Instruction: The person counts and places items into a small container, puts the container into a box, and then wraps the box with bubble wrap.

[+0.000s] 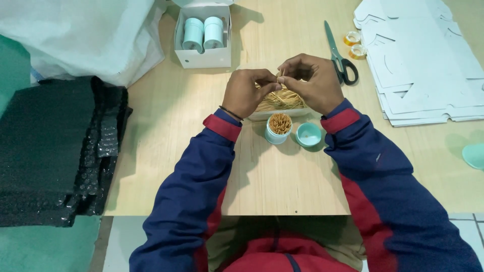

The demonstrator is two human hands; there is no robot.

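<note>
My left hand [245,91] and my right hand [312,80] meet over a shallow white tray [262,115] heaped with thin wooden toothpicks [280,100]. Both hands pinch a small bunch of toothpicks between the fingertips. Just in front of the tray stands a small light-blue round container [278,129] packed full of upright toothpicks. Its light-blue lid [308,134] lies upturned on the table to the right of it.
A white open box [203,56] at the back holds two closed light-blue containers [203,32]. Scissors [340,55] and two tape rolls [354,44] lie back right beside a stack of flat white cardboard blanks [423,65]. Black bubble wrap [55,151] lies left, a white sack [85,35] behind it.
</note>
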